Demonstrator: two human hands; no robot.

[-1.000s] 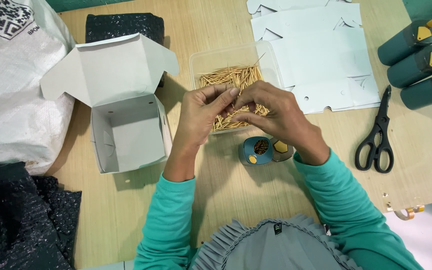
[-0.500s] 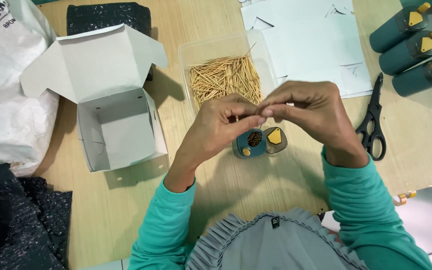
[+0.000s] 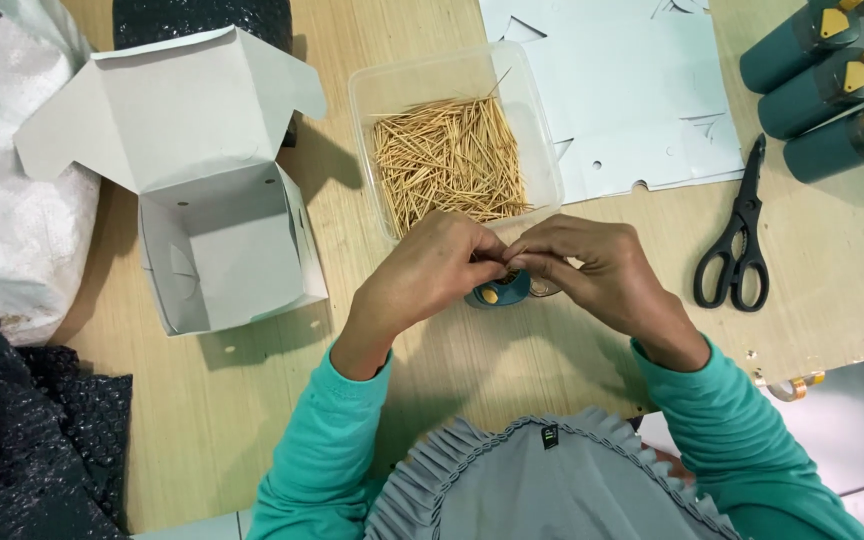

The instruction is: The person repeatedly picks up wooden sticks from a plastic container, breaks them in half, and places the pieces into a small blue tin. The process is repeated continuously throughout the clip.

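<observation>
My left hand (image 3: 422, 275) and my right hand (image 3: 592, 270) meet fingertip to fingertip above a small teal round container with a yellow tab (image 3: 497, 291) standing on the wooden table. The fingers pinch a small bunch of toothpicks over its open top; the bunch is mostly hidden by my fingers. Just beyond my hands lies a clear plastic tub (image 3: 452, 150) holding several loose toothpicks.
An open white cardboard box (image 3: 212, 220) stands at the left. Black scissors (image 3: 737, 245) lie to the right, near three teal containers (image 3: 822, 85). White cut card sheets (image 3: 632, 90), a white bag (image 3: 2, 200) and black bubble wrap (image 3: 22, 440) surround the work spot.
My hands left the toothpick tub and came down toward me, settling over the small teal container with the pinched toothpicks. The view has shifted closer to the table.
</observation>
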